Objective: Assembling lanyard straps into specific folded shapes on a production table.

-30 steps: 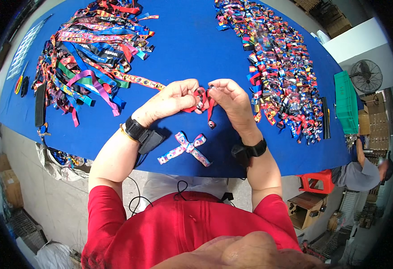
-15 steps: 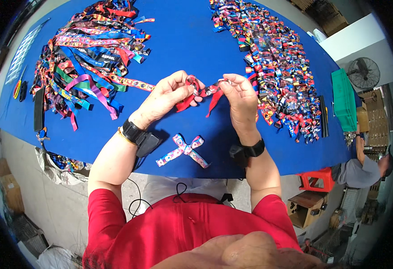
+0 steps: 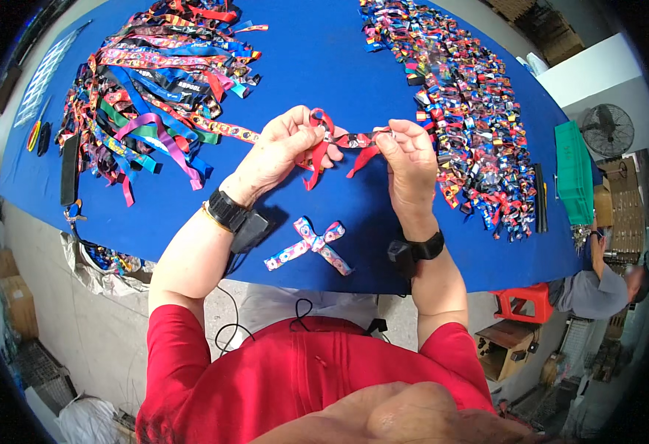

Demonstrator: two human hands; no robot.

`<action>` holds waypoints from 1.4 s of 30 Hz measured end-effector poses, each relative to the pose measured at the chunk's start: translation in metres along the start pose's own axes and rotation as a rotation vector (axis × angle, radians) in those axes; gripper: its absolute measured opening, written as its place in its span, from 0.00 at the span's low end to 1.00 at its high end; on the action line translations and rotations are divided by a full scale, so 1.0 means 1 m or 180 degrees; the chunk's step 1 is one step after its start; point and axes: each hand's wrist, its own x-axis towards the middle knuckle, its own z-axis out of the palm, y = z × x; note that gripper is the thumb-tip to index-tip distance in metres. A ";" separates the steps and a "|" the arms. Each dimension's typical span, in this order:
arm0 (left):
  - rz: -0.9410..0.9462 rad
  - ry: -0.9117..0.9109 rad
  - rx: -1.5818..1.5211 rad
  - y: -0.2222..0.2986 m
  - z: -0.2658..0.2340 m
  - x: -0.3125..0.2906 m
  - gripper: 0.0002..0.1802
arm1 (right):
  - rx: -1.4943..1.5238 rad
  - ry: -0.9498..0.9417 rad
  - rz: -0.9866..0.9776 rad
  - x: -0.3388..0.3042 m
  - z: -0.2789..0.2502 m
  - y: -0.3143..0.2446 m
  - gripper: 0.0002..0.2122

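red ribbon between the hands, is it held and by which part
Yes. The left hand pinches the red ribbon at its looped end, and the right hand pinches the other end, stretching it above the blue table.

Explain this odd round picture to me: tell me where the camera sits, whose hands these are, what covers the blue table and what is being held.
The camera is worn on a person's head and looks down, so the wide lens bends everything into a circle. The two bare forearms coming from the lower edge belong to that person, who wears a red shirt. The left hand and the right hand each pinch an end of a red patterned ribbon, stretched between them above the blue table. On the table lie a heap of long coloured ribbons on the left, a heap of small folded ribbon pieces on the right, and one finished ribbon cross near the table's front edge. Each wrist carries a black band.
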 end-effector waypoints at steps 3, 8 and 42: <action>0.0064 0.0018 -0.0050 0.004 0.000 -0.006 0.07 | 0.0070 -0.0032 -0.0022 0.001 0.004 0.004 0.16; 0.0079 -0.0014 -0.0187 0.005 0.001 -0.005 0.07 | 0.0044 -0.0090 -0.0069 -0.002 0.004 0.000 0.16; 0.0014 -0.0621 0.0355 -0.002 -0.003 -0.005 0.09 | 0.0008 -0.0816 0.0384 -0.005 0.004 0.001 0.18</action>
